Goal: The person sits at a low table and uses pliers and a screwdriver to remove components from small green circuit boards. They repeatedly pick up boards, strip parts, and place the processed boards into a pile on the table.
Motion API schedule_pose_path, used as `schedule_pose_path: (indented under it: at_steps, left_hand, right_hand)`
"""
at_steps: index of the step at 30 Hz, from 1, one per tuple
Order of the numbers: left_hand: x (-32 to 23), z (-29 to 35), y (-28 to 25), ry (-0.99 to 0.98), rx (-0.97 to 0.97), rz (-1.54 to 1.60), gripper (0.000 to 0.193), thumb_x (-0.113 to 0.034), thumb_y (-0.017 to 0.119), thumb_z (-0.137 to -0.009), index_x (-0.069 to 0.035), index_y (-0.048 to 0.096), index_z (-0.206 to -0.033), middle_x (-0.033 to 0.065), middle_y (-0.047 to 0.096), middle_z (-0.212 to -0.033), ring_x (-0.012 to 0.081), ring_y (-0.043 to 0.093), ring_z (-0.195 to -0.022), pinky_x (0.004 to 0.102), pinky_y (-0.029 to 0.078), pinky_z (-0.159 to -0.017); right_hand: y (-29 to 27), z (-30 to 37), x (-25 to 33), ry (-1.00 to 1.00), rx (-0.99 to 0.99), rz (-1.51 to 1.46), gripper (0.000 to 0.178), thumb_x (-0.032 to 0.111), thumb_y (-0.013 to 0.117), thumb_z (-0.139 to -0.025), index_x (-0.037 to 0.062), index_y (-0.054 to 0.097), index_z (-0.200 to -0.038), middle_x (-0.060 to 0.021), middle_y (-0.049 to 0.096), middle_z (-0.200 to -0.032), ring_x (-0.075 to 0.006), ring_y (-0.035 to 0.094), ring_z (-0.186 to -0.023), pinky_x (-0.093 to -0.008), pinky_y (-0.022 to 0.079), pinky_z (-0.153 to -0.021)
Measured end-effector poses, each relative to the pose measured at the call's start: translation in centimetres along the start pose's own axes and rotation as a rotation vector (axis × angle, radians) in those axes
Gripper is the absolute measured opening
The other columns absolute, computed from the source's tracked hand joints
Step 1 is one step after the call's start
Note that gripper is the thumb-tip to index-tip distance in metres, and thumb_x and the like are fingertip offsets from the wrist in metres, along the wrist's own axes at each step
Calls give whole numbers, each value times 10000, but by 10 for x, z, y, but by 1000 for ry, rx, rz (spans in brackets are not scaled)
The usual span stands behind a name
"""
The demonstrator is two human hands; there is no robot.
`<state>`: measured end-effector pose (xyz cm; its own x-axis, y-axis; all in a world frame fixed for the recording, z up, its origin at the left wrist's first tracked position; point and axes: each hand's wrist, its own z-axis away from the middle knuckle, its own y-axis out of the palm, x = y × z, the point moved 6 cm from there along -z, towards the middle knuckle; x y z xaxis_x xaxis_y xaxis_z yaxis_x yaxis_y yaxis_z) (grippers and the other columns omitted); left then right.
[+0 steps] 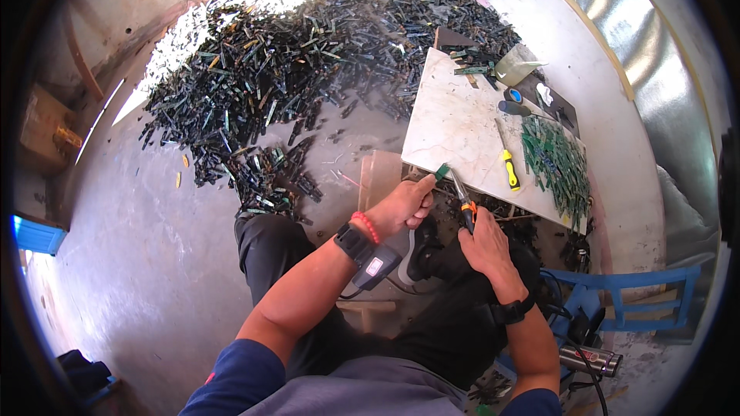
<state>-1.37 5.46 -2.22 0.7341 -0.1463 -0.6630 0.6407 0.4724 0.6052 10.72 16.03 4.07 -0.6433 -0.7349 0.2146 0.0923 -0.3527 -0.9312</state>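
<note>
At the near edge of the white table [435, 123], I see a small green strip [442, 172] pinched in the person's left hand [412, 200], its long axis slanting away and rightward over that edge. The right hand [487, 243] wraps around orange-and-black pliers [467, 209], their tips over the same edge, just right of the strip; I cannot tell whether they touch it. The left hand is nearer the strip. Farther right on the table, a yellow-handled screwdriver [510, 171] lies left of a heap of green pieces [553, 166].
</note>
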Motion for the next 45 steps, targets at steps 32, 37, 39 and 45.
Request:
schedule_pose_path:
  at_steps: [32,37,39,45]
  left_hand:
    - [1,-2,-3,12,-26,-47,477,-424,365,-1012,-157,331,-618,-52,261,-558,83,220,-457,253,169,-413]
    - [-1,-3,-3,33,-39,-71,474,-422,370,-1010,-156,331,-620,-51,271,-562,82,226,-461,252,172,-412]
    - [-1,-3,-4,37,-41,-71,473,-421,371,-1010,-157,331,-620,-51,276,-566,82,229,-463,250,174,-412]
    - [-7,5,-2,20,5,-77,470,-422,371,-1010,-155,332,-625,-52,278,-569,79,236,-465,244,175,-413]
  right_hand:
    - [-20,-6,16,-266,-430,527,249,135,551,-859,-15,479,-1044,-153,520,-866,-307,579,-816,-410,507,-681]
    - [-21,-12,9,-299,-335,401,261,161,561,-849,1,501,-1047,-121,546,-815,-284,577,-760,-386,496,-670]
    - [-4,-17,-3,-207,-42,3,267,175,566,-833,3,507,-1029,-129,561,-775,-277,572,-706,-371,486,-663]
    - [14,-2,-3,250,803,-1517,261,162,557,-788,46,557,-1022,-15,518,-771,-102,462,-601,-226,331,-435]
